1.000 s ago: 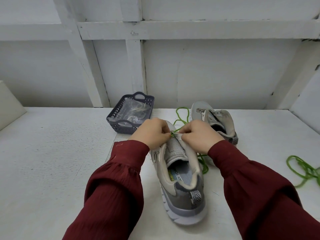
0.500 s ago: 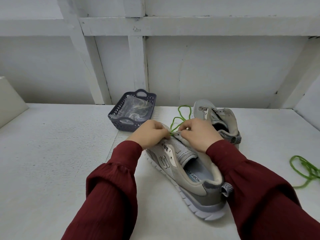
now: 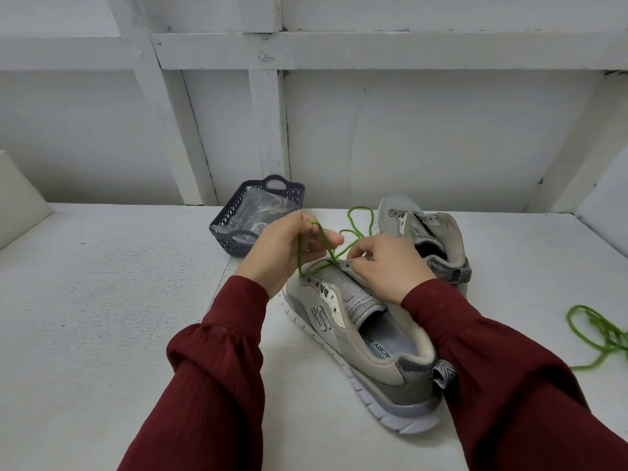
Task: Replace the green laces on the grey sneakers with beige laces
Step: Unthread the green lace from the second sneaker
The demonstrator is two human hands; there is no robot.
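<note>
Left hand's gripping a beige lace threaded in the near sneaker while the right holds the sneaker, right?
The lace is green, not beige, per the head view; left hand grips it, threaded in the near sneaker, right hand holds the sneaker.

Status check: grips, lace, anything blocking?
Left grip pinches green lace, loop raised over near sneaker. Right grip holds that sneaker's eyelet edge. Lace threaded in front eyelets only. Nothing blocking.

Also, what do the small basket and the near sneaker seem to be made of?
The basket looks like moulded plastic, dark grey-blue and matte: its walls are a regular lattice of holes. The near sneaker seems to have a woven mesh upper with smooth, suede-like panels, and a white, ribbed sole, probably rubber or foam.
</note>
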